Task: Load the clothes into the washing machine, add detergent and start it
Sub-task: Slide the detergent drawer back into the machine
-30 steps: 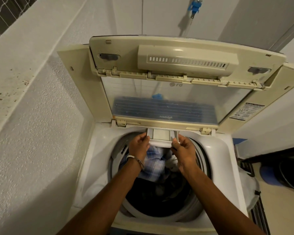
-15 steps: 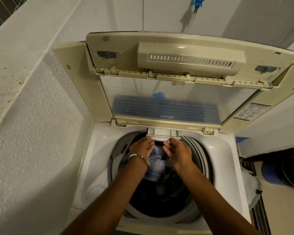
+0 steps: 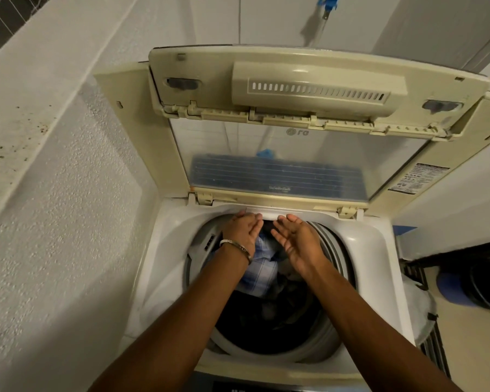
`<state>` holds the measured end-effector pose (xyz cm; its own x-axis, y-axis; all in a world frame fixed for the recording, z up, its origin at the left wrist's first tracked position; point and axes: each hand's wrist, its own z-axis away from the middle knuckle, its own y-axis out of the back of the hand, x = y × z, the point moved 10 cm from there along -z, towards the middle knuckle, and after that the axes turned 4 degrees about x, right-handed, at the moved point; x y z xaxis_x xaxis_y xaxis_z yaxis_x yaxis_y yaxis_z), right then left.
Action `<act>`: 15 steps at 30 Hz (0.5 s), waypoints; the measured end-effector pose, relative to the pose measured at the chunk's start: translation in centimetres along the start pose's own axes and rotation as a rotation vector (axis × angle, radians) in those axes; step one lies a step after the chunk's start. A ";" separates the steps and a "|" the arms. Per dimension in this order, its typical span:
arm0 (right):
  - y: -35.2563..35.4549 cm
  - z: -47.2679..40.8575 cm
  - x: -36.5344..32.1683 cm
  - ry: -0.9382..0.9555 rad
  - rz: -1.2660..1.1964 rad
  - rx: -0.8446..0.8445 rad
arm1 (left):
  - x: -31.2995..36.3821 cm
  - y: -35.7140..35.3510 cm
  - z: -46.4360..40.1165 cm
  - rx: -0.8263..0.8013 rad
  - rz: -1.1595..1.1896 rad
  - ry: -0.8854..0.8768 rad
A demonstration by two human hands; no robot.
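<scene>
Pushing with flat fingers, the left hand (image 3: 242,232) now has the small drawer (image 3: 259,215), which stuck out a moment ago, shut at the tub's back edge. Clothes (image 3: 259,271) lie below in the middle. Just right, the right hand (image 3: 299,241) is off it, open, holding nothing. Soap looks done; starting comes next.
</scene>
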<state>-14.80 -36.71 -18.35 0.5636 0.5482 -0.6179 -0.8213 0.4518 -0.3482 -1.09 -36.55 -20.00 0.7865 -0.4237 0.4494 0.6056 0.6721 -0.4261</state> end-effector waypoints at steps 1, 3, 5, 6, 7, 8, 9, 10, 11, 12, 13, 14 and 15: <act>0.0 0.4 0.0 0.006 0.030 -0.007 | 0.0 0.1 0.3 -0.006 -0.032 0.002; 0.3 1.1 -0.3 0.016 0.113 -0.002 | 0.0 0.2 0.9 -0.018 -0.127 0.000; 0.5 2.0 -0.8 0.038 0.187 0.022 | 0.5 0.2 1.8 -0.033 -0.245 -0.030; 0.5 2.6 -1.2 0.056 0.210 0.035 | 1.0 0.0 2.4 -0.044 -0.305 -0.054; 0.6 3.2 -1.8 0.087 0.239 0.058 | 1.5 -0.1 3.1 -0.059 -0.358 -0.078; 0.6 3.8 -2.5 0.123 0.264 0.082 | 2.2 -0.3 3.8 -0.070 -0.413 -0.123; 0.6 4.5 -3.3 0.160 0.293 0.099 | 3.1 -0.6 4.5 -0.077 -0.469 -0.194; 0.4 5.2 -4.1 0.193 0.323 0.103 | 4.1 -0.8 5.4 -0.082 -0.530 -0.286; -0.1 6.1 -5.0 0.232 0.367 0.094 | 5.2 -1.2 6.4 -0.090 -0.598 -0.386; -0.8 7.0 -5.9 0.280 0.415 0.075 | 6.2 -1.7 7.7 -0.101 -0.680 -0.482; -1.5 8.1 -6.9 0.336 0.472 0.056 | 7.2 -2.4 9.1 -0.111 -0.768 -0.577; -2.4 9.3 -8.0 0.400 0.528 0.037 | 8.2 -3.1 10.7 -0.118 -0.848 -0.667; -3.3 10.6 -9.3 0.473 0.594 0.024 | 9.2 -4.0 12.4 -0.126 -0.903 -0.746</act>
<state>-16.39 -35.82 -3.98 -0.0750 0.3468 -0.9349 -0.9697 0.1932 0.1495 2.25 -35.62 -4.43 -0.1742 -0.2266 0.9583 0.9471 0.2279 0.2260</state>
